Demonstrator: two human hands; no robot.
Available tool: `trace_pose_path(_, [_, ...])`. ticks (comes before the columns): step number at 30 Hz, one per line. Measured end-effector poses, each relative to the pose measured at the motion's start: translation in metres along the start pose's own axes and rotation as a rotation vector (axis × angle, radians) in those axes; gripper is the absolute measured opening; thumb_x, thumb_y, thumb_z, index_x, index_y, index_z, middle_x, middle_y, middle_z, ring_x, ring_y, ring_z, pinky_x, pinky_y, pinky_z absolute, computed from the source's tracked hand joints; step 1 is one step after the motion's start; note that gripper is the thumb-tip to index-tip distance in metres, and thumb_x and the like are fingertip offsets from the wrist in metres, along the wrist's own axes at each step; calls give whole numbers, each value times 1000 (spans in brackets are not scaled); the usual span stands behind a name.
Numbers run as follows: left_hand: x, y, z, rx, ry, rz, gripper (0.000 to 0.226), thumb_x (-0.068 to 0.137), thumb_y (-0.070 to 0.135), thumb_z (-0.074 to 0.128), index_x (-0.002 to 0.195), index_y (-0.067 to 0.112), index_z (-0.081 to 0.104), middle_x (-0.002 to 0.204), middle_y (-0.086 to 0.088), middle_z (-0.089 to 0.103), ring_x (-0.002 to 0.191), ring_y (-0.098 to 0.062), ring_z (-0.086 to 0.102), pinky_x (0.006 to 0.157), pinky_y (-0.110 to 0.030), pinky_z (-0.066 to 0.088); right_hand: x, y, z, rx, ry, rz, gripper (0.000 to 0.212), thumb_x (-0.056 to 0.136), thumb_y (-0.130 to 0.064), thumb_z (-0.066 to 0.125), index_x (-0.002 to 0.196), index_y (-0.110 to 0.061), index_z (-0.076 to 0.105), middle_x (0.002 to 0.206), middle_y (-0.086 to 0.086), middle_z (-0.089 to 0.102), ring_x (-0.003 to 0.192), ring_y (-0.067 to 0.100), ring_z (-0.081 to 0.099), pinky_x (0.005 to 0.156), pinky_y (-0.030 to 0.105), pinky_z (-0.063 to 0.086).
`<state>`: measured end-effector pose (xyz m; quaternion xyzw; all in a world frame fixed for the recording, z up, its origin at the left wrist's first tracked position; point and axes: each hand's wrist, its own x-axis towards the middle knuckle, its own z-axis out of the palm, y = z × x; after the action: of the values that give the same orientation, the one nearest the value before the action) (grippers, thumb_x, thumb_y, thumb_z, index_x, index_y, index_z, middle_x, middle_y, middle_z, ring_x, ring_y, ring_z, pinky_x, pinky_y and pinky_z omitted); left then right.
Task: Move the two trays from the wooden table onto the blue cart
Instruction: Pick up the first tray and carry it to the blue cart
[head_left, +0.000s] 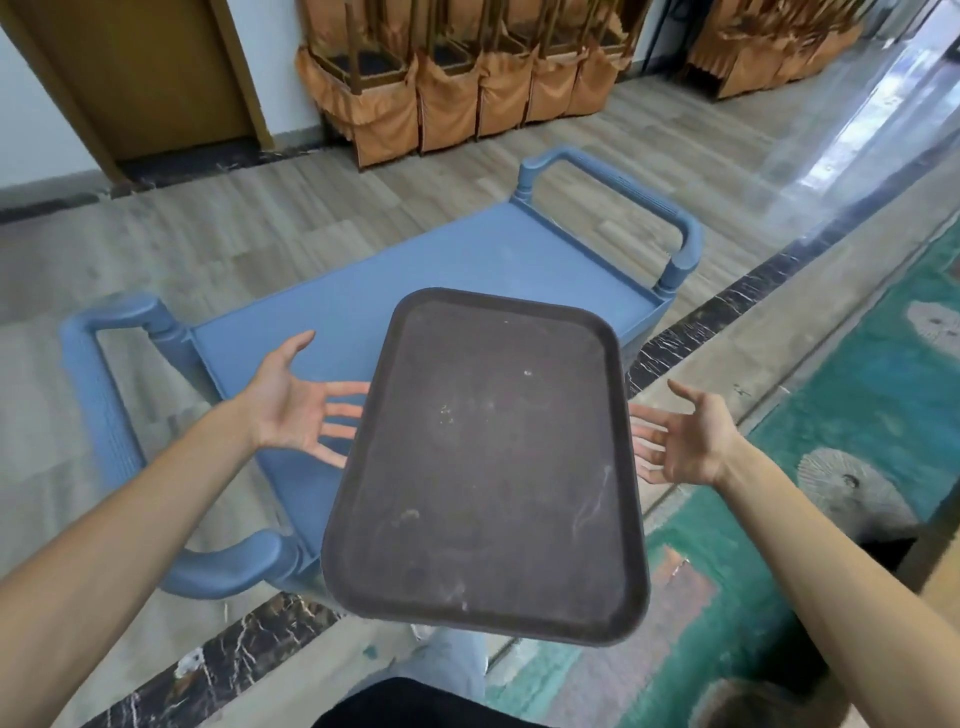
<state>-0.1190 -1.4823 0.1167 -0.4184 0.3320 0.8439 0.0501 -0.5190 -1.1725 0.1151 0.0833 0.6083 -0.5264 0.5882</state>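
A dark brown tray (483, 467) hangs level above the near edge of the blue cart (374, 301), overlapping its top and sticking out toward me. My left hand (296, 400) is at the tray's left edge, palm up and fingers spread. Its fingertips reach under the rim. On the opposite edge, my right hand (685, 441) mirrors it, fingertips hidden under the rim. Both thumbs stand clear of the tray. No second tray or wooden table is in view.
The cart has blue handles at its left end (104, 395) and far right end (623, 192). Stacked chairs in orange covers (457, 88) line the back wall beside a wooden door (145, 73). A green patterned carpet (857, 395) lies to the right.
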Motion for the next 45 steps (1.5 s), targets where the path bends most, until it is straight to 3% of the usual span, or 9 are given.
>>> trace_pose_path(8, [38,35,-60,-135,198,61,93,68,82,50,124,12,71,120,-20,70,108,-44,68,94,-76,42,110,-80,75,-165,-69,59,60,83,-61,49,111,-14,73,91,9,65,74,28,59,73,43,45])
trace_pose_path(12, [32,25,-78,-193,353,103,87,66,80,50,118,14,73,98,-15,74,87,-36,72,87,-67,47,149,-99,125,-283,-92,87,62,83,-62,50,112,-13,75,97,10,69,85,29,63,78,46,47])
trace_pose_path(17, [16,9,-99,-321,514,141,87,65,81,48,109,10,73,88,-10,73,87,-32,64,83,-58,45,188,-107,190,-424,-136,125,60,84,-61,49,111,-14,73,99,10,65,88,30,59,77,44,46])
trace_pose_path(22, [2,1,-108,-410,645,161,91,71,81,40,115,8,71,92,-8,67,83,-28,59,81,-52,43,224,-109,245,-509,-193,169,57,86,-60,47,105,-13,73,92,11,68,81,30,63,74,43,52])
trace_pose_path(26, [-2,-6,-117,-463,738,167,91,70,81,40,121,11,69,97,-4,62,78,-24,54,77,-46,42,248,-104,277,-549,-246,204,59,88,-62,45,107,-15,75,99,11,69,86,30,64,77,46,53])
trace_pose_path(30, [-2,-17,-124,-524,807,175,89,72,80,37,122,14,70,106,-3,64,88,-25,56,81,-45,39,263,-94,294,-581,-289,233,62,90,-63,42,106,-13,76,103,13,70,95,32,66,82,52,55])
trace_pose_path(40, [-8,-31,-128,-586,867,225,83,75,79,36,114,17,76,91,2,77,90,-24,61,82,-44,41,275,-89,302,-645,-314,250,60,93,-60,42,114,-14,74,108,13,75,105,32,69,76,57,59])
trace_pose_path(45, [-10,-34,-128,-609,863,253,81,75,79,37,116,20,75,102,0,76,98,-25,60,85,-48,40,275,-93,300,-663,-312,249,55,96,-54,43,115,-13,74,110,14,76,107,33,69,78,59,59])
